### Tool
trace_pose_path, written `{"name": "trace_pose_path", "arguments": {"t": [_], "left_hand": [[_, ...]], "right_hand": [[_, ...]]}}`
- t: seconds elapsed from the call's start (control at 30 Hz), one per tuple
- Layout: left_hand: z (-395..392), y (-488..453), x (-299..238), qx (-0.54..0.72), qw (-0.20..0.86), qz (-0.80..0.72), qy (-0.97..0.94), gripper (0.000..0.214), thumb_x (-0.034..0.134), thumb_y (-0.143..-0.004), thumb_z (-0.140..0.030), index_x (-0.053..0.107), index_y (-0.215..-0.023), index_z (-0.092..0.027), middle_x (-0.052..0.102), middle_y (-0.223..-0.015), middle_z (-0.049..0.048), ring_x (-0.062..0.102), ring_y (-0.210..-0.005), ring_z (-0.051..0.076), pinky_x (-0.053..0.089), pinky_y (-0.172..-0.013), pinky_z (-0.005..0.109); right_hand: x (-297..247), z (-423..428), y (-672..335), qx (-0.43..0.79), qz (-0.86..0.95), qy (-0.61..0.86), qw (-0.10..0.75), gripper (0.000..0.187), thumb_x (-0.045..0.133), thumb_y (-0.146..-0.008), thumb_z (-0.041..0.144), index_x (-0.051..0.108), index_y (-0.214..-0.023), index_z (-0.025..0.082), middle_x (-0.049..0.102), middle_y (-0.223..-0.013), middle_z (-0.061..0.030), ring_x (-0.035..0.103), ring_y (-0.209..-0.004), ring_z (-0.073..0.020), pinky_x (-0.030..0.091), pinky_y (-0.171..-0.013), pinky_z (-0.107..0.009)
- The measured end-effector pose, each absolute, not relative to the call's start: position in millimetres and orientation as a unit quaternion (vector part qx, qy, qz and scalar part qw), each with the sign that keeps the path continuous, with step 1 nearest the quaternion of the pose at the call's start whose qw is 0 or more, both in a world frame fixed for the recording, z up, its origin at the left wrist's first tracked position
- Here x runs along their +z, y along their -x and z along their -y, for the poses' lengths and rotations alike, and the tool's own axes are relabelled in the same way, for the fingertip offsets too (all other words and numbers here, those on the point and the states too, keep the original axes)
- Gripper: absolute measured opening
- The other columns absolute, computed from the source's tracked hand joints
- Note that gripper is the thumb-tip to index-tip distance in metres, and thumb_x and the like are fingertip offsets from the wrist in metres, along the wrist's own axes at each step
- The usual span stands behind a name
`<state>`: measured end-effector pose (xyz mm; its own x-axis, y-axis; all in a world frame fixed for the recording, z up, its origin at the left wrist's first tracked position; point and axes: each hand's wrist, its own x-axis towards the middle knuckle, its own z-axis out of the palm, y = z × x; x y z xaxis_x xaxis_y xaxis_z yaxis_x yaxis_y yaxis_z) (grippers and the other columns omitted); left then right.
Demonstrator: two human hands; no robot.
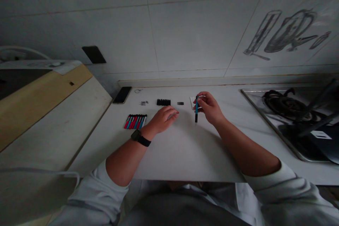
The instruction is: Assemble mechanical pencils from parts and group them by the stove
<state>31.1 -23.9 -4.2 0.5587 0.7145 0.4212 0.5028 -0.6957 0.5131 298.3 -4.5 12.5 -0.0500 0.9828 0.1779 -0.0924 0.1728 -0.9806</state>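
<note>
My right hand (209,107) pinches a blue pen (196,110) and holds it upright, tip down, just above the white counter (180,148). A small white paper (192,101) lies behind that hand. My left hand (162,119), with a black watch on its wrist, rests palm down on the counter, fingers curled loosely, nothing visible in it. Left of it lies a row of several red and blue pen barrels (135,121). Farther back are a row of black pen parts (163,102), a smaller black cluster (180,103) and some tiny springs (144,102).
A dark phone (122,95) lies at the counter's back left, with a small ring (138,91) beside it. A gas stove (293,113) fills the right side. A wooden board (39,99) and a lower surface sit to the left. A tiled wall stands behind.
</note>
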Motion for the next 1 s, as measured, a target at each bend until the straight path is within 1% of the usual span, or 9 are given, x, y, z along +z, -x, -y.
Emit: {"name": "trace_pose_path", "arguments": {"t": [0.23, 0.4, 0.8, 1.0], "left_hand": [[22.5, -31.5, -6.7, 0.298, 0.169, -0.346, -0.873, 0.038, 0.041, -0.110, -0.045, 0.070, -0.115, -0.021, 0.068, -0.112, 0.0089, 0.064, -0.109, 0.022, 0.054, -0.100, 0.043], [22.8, -32.1, -6.1, 0.289, 0.163, -0.342, -0.879, 0.037, 0.042, -0.110, -0.044, 0.071, -0.112, -0.022, 0.069, -0.110, 0.0084, 0.064, -0.108, 0.022, 0.054, -0.099, 0.042], [21.9, -31.9, -6.2, 0.273, 0.136, -0.335, -0.891, 0.034, 0.045, -0.109, -0.041, 0.072, -0.104, -0.021, 0.072, -0.101, 0.0064, 0.065, -0.098, 0.021, 0.052, -0.092, 0.039], [20.1, -32.4, -8.8, 0.271, 0.127, -0.332, -0.894, 0.035, 0.045, -0.110, -0.041, 0.073, -0.102, -0.020, 0.073, -0.100, 0.0066, 0.065, -0.097, 0.021, 0.051, -0.092, 0.038]], "right_hand": [[9.8, 0.0, -301.8, 0.474, 0.531, 0.418, 0.564, 0.048, 0.072, -0.083, 0.056, 0.050, -0.117, 0.030, 0.069, -0.098, 0.0007, 0.070, -0.073, -0.0152, 0.061, -0.065, -0.033], [8.6, -0.9, -301.8, 0.473, 0.529, 0.416, 0.568, 0.045, 0.073, -0.083, 0.055, 0.051, -0.113, 0.029, 0.068, -0.097, 0.0006, 0.069, -0.074, -0.0150, 0.062, -0.067, -0.034], [10.8, 1.0, -300.0, 0.480, 0.519, 0.415, 0.573, 0.046, 0.074, -0.081, 0.053, 0.052, -0.113, 0.029, 0.067, -0.095, 0.0015, 0.069, -0.072, -0.0148, 0.063, -0.067, -0.036], [10.0, 0.9, -299.5, 0.484, 0.512, 0.417, 0.575, 0.046, 0.075, -0.079, 0.052, 0.052, -0.112, 0.029, 0.067, -0.093, 0.0025, 0.069, -0.071, -0.0150, 0.063, -0.065, -0.035]]}}
